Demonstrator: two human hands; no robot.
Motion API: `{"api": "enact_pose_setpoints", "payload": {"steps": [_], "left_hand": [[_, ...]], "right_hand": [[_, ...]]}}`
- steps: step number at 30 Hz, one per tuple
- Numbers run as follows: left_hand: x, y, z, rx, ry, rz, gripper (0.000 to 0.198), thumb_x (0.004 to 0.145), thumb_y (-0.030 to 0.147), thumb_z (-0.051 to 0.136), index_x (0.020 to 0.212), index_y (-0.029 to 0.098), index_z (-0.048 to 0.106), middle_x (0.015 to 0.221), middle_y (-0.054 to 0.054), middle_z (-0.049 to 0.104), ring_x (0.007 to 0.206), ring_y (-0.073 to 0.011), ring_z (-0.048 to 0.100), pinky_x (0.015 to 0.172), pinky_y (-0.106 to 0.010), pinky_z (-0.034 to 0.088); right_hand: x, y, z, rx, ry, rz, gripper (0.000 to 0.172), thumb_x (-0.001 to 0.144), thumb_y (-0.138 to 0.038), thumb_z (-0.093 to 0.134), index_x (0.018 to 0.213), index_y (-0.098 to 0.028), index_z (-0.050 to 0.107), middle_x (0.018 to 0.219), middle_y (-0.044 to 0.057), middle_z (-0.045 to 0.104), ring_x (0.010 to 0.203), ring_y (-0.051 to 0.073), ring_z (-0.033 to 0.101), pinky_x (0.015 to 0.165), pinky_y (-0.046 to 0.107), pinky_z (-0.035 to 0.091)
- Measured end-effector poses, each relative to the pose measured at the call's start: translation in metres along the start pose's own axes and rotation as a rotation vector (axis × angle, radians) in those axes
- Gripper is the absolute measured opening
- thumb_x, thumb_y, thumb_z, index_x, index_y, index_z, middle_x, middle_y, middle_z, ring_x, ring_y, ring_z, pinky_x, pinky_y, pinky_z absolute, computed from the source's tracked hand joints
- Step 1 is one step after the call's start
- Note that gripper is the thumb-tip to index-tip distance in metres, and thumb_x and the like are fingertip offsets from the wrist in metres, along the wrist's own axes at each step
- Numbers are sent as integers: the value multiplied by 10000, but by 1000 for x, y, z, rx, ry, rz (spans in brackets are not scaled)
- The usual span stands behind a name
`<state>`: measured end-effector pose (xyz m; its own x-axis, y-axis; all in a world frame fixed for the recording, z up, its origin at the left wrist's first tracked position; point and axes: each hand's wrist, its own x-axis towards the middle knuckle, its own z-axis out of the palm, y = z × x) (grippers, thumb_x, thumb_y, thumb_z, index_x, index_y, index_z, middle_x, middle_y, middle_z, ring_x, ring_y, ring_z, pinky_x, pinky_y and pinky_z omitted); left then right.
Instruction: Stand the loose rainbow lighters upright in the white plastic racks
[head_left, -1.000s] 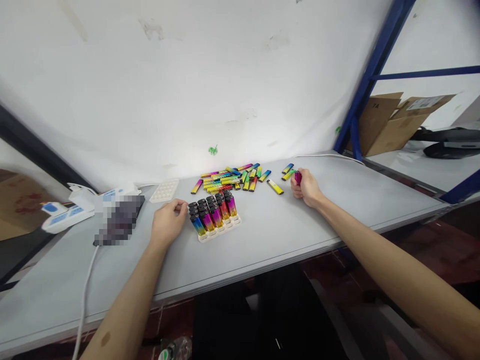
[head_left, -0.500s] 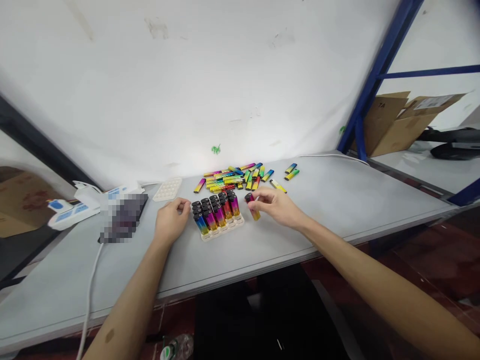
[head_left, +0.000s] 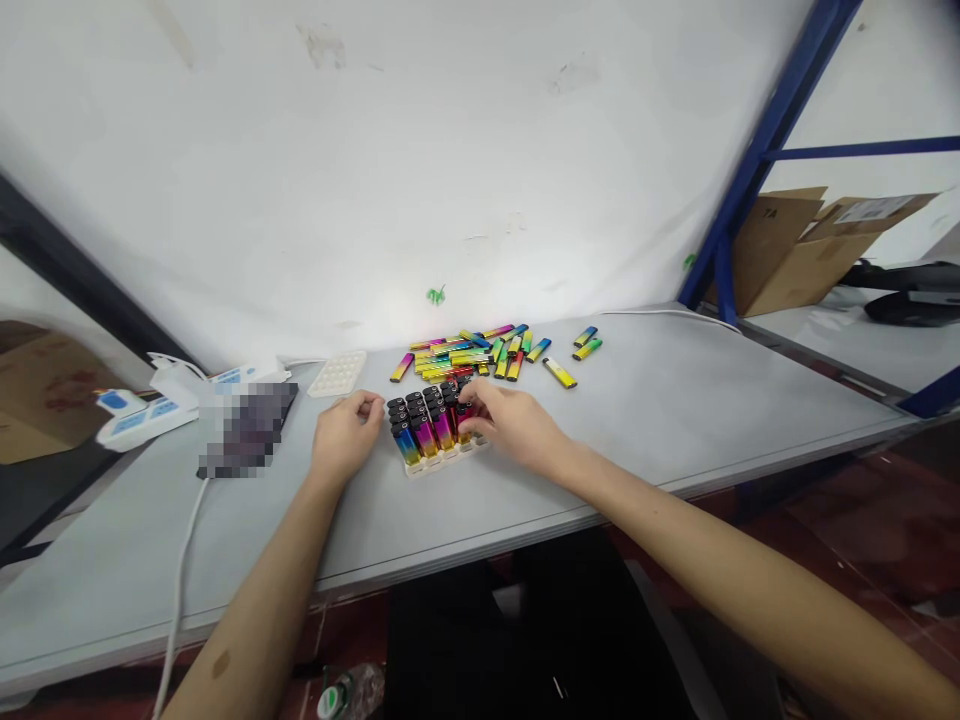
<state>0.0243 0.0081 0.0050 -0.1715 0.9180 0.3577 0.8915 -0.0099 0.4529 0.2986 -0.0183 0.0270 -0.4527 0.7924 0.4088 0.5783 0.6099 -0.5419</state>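
Observation:
Rows of upright lighters with black tops and shiny coloured bodies, such as the blue-and-yellow lighter (head_left: 406, 444), stand in a pale moulded tray (head_left: 450, 457). My right hand (head_left: 504, 420) is at the tray's right end, its thumb and fingers closed around a magenta-and-yellow lighter (head_left: 465, 411). That lighter's lower end is partly hidden, so I cannot tell if it sits fully in a hole. To the left of the tray, my left hand (head_left: 349, 432) rests on the table with fingers curled in and nothing visible in them. Behind the tray lies a pile of loose lighters (head_left: 457, 355).
A second pale tray (head_left: 337, 373) lies back left. White power strips (head_left: 154, 422), a blurred dark object (head_left: 251, 430) and a white cable (head_left: 184, 560) occupy the left side. A blue rack post (head_left: 750, 150) and cardboard boxes (head_left: 787, 245) stand at right. A wall closes off the back.
My right hand has moved left with the lighter, from beside the tray to its right end. My left hand has stayed in place. The view has shifted slightly.

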Motion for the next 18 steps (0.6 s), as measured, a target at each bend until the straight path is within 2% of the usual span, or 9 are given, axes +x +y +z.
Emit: {"api": "enact_pose_setpoints", "payload": {"steps": [3, 6, 10, 13, 15, 18], "left_hand": [[0, 0, 0, -2, -5, 0, 303, 867, 392, 469, 958, 231, 709, 939, -43, 765, 889, -233, 693, 899, -346, 488], [0, 0, 0, -1, -4, 2, 301, 869, 389, 471, 962, 229, 708, 933, -47, 762, 893, -237, 691, 893, -349, 487], [0, 0, 0, -5, -10, 1, 298, 868, 385, 473, 959, 224, 707, 930, -51, 759, 899, -235, 690, 892, -342, 485], [0, -1, 0, 4, -13, 10, 303, 876, 389, 464, 959, 225, 705, 936, -49, 759, 906, -231, 688, 894, -338, 482], [0, -2, 1, 6, -16, 15, 301, 877, 389, 465, 963, 226, 704, 938, -48, 759, 906, -230, 688, 889, -335, 482], [1, -2, 1, 8, -20, 22, 299, 875, 389, 469, 967, 227, 703, 935, -47, 762, 903, -230, 688, 880, -332, 486]], "right_hand": [[0, -5, 0, -222, 22, -85, 135, 950, -301, 636, 1082, -273, 641, 983, 39, 684, 778, 181, 617, 599, 268, 362], [-1, -9, 2, -357, 84, -123, 205, 1003, -385, 546, 1075, -247, 680, 1009, 70, 640, 794, 177, 612, 544, 266, 308], [-4, -5, 5, -330, 159, -177, 290, 1031, -397, 469, 1111, -241, 699, 1003, 68, 643, 781, 158, 620, 547, 266, 346], [-3, 13, 0, -234, 249, -206, 278, 1030, -347, 460, 1137, -218, 682, 1029, 65, 675, 763, 144, 626, 608, 266, 411], [1, 33, -10, -224, 312, -98, 253, 1022, -307, 461, 1103, -195, 673, 1019, 70, 696, 754, 153, 630, 674, 284, 442], [5, 70, -32, -331, 334, 207, 223, 993, -311, 487, 1051, -200, 672, 1025, 79, 703, 821, 203, 646, 725, 317, 453]]}}
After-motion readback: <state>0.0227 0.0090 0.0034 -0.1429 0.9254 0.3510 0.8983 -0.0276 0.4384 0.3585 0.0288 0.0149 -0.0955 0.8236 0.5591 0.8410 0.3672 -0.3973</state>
